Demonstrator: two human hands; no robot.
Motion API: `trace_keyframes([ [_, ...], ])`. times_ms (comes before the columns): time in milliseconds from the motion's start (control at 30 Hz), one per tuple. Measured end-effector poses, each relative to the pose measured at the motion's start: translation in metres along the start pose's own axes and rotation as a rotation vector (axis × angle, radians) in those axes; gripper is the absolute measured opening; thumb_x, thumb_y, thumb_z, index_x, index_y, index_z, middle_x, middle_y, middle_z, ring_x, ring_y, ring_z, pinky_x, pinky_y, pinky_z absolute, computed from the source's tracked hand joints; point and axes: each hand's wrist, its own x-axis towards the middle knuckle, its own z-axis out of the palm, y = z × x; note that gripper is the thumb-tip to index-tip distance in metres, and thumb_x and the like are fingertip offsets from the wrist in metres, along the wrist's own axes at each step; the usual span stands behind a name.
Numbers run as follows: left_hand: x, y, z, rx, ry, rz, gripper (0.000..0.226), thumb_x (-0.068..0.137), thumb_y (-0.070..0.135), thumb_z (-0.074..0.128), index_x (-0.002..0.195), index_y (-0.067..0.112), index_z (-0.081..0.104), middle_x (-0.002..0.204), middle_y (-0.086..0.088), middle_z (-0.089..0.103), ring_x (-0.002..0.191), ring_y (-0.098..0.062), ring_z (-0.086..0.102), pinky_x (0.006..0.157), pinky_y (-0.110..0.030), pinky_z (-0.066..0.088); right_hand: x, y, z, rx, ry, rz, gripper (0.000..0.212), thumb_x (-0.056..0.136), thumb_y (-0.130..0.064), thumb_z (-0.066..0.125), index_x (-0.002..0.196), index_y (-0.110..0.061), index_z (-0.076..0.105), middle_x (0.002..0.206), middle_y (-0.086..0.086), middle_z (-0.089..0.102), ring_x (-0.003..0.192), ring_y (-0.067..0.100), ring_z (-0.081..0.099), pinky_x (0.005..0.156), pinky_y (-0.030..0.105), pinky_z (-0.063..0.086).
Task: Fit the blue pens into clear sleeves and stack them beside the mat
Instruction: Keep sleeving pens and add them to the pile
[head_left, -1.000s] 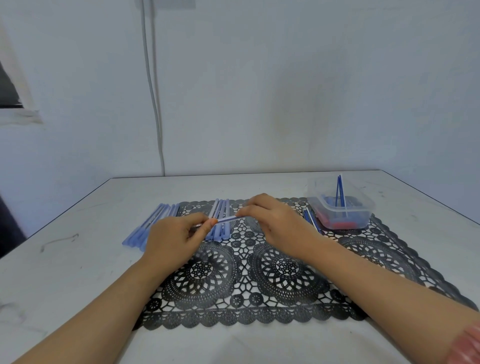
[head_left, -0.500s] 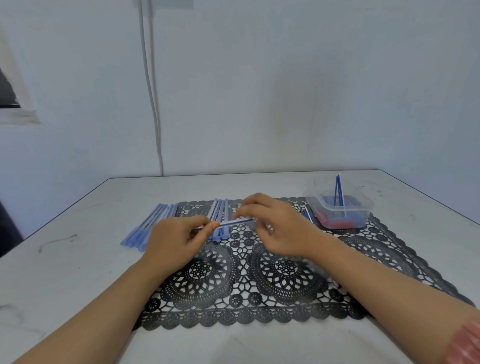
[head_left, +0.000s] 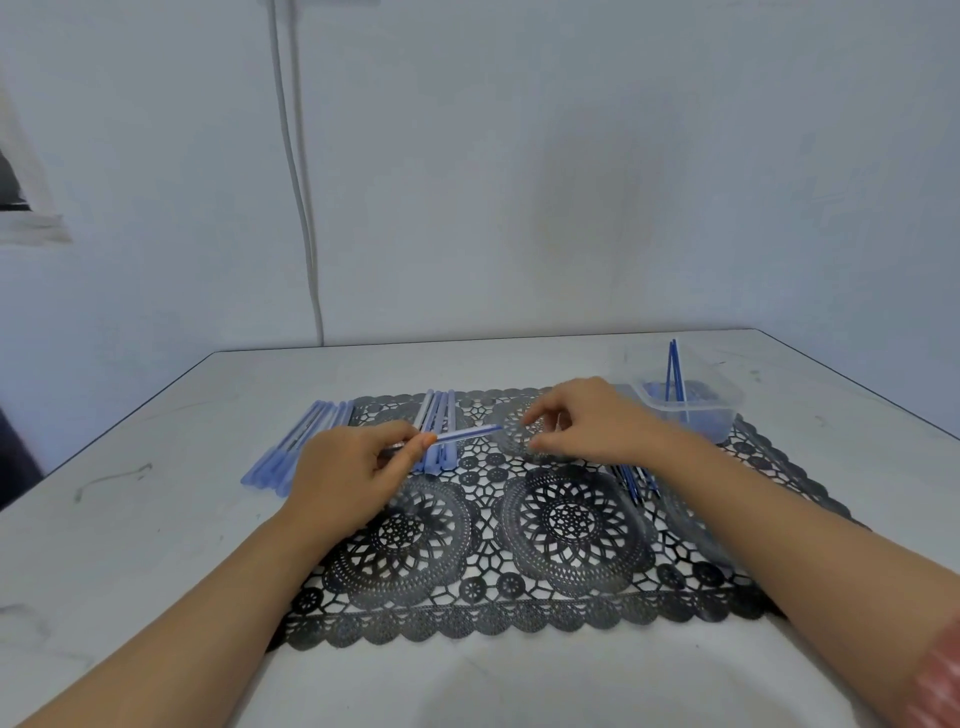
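My left hand (head_left: 345, 467) grips one blue pen (head_left: 467, 434) that points right over the black lace mat (head_left: 519, 525). My right hand (head_left: 597, 421) hovers just right of the pen's tip, fingers apart and curled, holding nothing I can make out. A stack of sleeved pens (head_left: 296, 447) lies on the table at the mat's left edge. A second small row of pens (head_left: 439, 423) lies on the mat behind my left hand. Thin blue refills (head_left: 636, 480) lie on the mat under my right wrist.
A clear plastic tub (head_left: 691, 410) with blue pieces and upright blue refills stands at the mat's far right corner. The white table (head_left: 130, 519) ends at a wall behind, with a cable running down it.
My right hand has let go of the pen's right end and drawn away to the right. My left hand still holds the pen, now slightly further right.
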Motion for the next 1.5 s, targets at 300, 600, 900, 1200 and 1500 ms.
trace_keyframes([
  [300, -0.002, -0.001, 0.001, -0.032, -0.038, -0.023, 0.043, 0.081, 0.066, 0.037, 0.082, 0.038, 0.069, 0.050, 0.033, 0.052, 0.052, 0.013, 0.051, 0.048, -0.014, 0.027, 0.002, -0.009, 0.017, -0.039, -0.014, -0.004, 0.017, 0.086, -0.011, 0.063, 0.101, -0.014, 0.072, 0.099, 0.001, 0.071, 0.078, 0.002, 0.056, 0.074, 0.011, 0.038],
  [600, 0.001, -0.003, 0.002, -0.125, -0.054, -0.045, 0.021, 0.082, 0.051, 0.048, 0.081, 0.038, 0.064, 0.044, 0.012, 0.052, 0.044, -0.006, 0.050, 0.046, -0.009, 0.033, -0.001, -0.017, 0.012, 0.523, 0.200, 0.042, 0.016, 0.086, -0.010, 0.065, 0.099, -0.015, 0.073, 0.074, 0.005, 0.069, 0.061, 0.011, 0.053, 0.059, 0.021, 0.044],
  [900, 0.000, -0.006, 0.004, -0.176, -0.045, -0.008, 0.019, 0.082, 0.047, 0.052, 0.086, 0.035, 0.067, 0.051, 0.006, 0.058, 0.049, -0.016, 0.052, 0.047, -0.013, 0.037, -0.002, -0.018, 0.017, 0.629, 0.213, -0.031, 0.019, 0.083, -0.005, 0.066, 0.098, -0.015, 0.072, 0.083, 0.005, 0.071, 0.066, 0.008, 0.061, 0.070, 0.021, 0.054],
  [1200, 0.000, -0.008, 0.004, -0.201, -0.052, -0.010, 0.031, 0.082, 0.052, 0.050, 0.090, 0.031, 0.071, 0.054, 0.004, 0.062, 0.048, -0.017, 0.053, 0.047, -0.025, 0.042, -0.004, -0.022, 0.018, 0.561, 0.221, -0.090, 0.018, 0.083, -0.005, 0.066, 0.096, -0.016, 0.072, 0.075, 0.002, 0.069, 0.059, 0.007, 0.060, 0.068, 0.021, 0.055],
  [1500, 0.001, -0.006, 0.003, -0.205, -0.022, 0.026, 0.025, 0.083, 0.047, 0.052, 0.088, 0.030, 0.070, 0.055, 0.006, 0.060, 0.050, -0.017, 0.053, 0.047, -0.016, 0.039, -0.002, -0.024, 0.023, 0.779, 0.180, -0.087, 0.012, 0.093, -0.014, 0.054, 0.102, -0.017, 0.061, 0.065, 0.009, 0.066, 0.056, 0.020, 0.057, 0.051, 0.028, 0.048],
])
